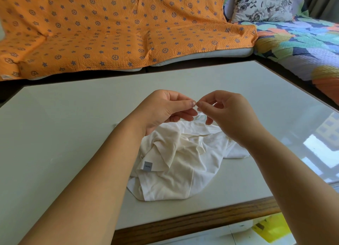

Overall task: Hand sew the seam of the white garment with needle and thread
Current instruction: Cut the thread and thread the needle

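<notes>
While the white garment (174, 162) is lying crumpled on the pale table (73, 116), both hands are hovering just above its far edge, their fingertips meeting. The left hand (165, 107) is pressing thumb against forefinger, and the right hand (225, 114) is doing likewise, its other fingers curling loosely. What, if anything, is sitting in either pinch is too small to tell. A grey label (147, 166) is showing on the cloth's near left fold. An orange patterned cover (110, 34) is draping the sofa behind.
</notes>
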